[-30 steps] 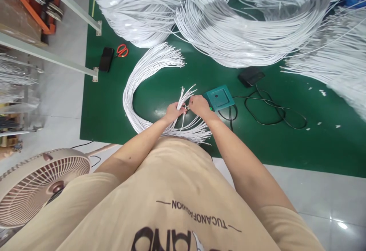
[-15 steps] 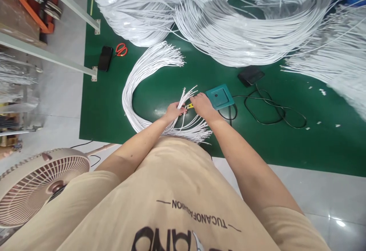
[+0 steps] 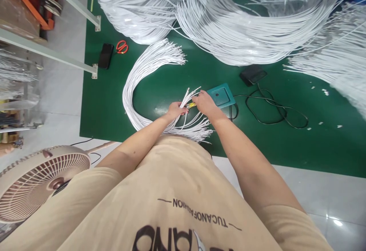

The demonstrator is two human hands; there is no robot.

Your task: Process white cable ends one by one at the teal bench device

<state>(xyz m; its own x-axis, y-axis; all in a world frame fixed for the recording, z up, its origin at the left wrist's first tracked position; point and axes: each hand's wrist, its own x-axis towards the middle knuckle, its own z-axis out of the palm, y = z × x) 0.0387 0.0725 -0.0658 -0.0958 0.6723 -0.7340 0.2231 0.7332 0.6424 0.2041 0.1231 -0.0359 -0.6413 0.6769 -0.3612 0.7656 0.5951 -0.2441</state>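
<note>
My left hand (image 3: 175,111) grips a small bunch of white cable ends (image 3: 188,95) that fan upward from its fist. My right hand (image 3: 204,103) is right beside it, pinching a small yellow piece (image 3: 192,105) at the tip of one cable. Both hands hover over the near end of a curved bundle of white cables (image 3: 136,76) that arcs across the green mat (image 3: 286,144). More loose cable ends (image 3: 197,131) spread out just below my hands.
A teal square device (image 3: 221,95) with a black cord (image 3: 274,110) lies right of my hands; a black box (image 3: 252,74) sits behind it. Red scissors (image 3: 122,47) and a black phone (image 3: 105,55) lie far left. Big white cable heaps (image 3: 246,26) fill the back. A fan (image 3: 42,178) stands at my left.
My right hand has shifted slightly right and up from the left hand, and the yellow piece now shows between them. The left hand keeps its hold on the cable ends.
</note>
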